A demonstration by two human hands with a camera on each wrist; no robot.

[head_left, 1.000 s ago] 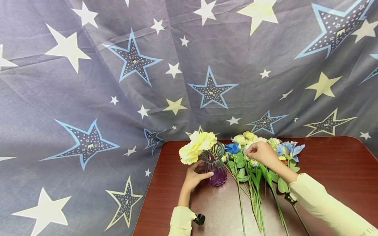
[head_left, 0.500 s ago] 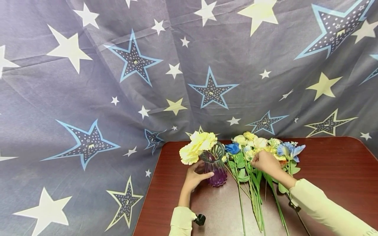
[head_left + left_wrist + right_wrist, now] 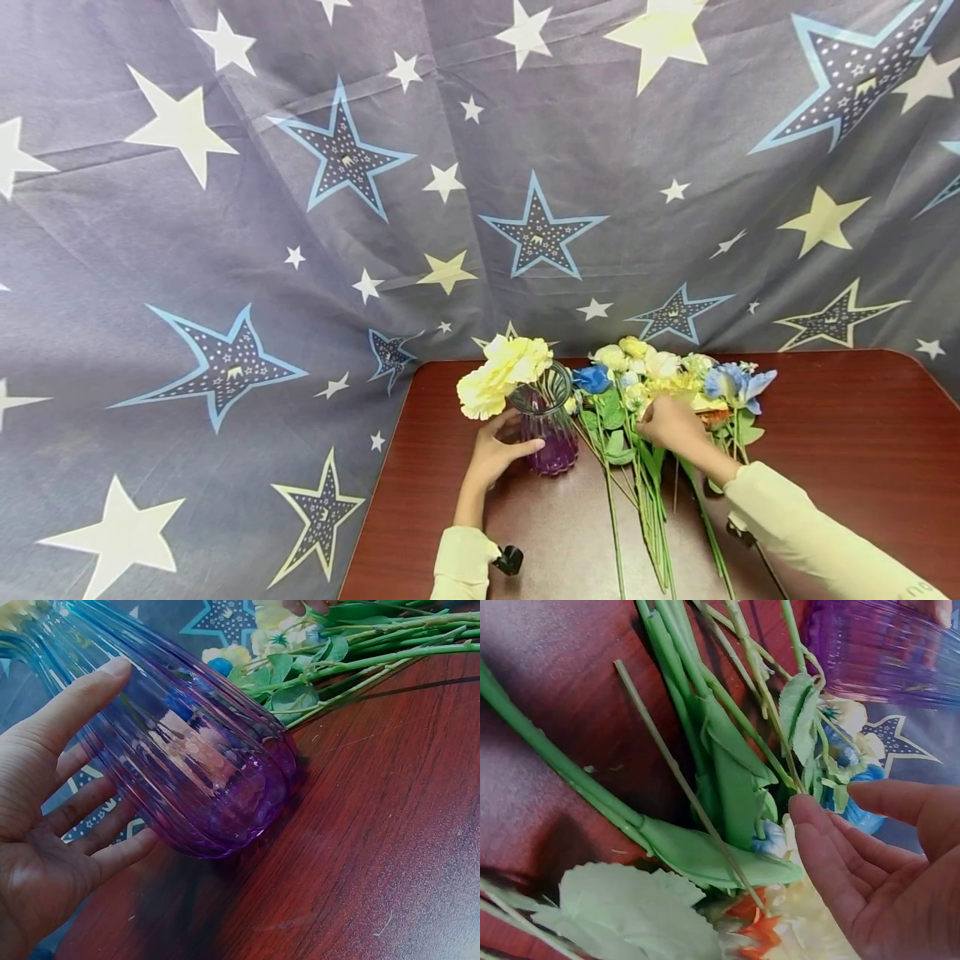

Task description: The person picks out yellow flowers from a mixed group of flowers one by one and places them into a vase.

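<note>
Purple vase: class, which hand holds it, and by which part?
The left hand holds the purple vase by its ribbed side; the right hand reaches into the flowers.

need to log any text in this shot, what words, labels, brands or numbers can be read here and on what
No readable words, labels, brands or numbers in any view.
Star-print backdrop cloth: only stars, the dark ones with a small pale motif at the centre, too small to read as text.
Purple ribbed glass vase, held by the left hand: no label or mark.
Artificial flowers under the right hand, and the red-brown table: no writing.
</note>
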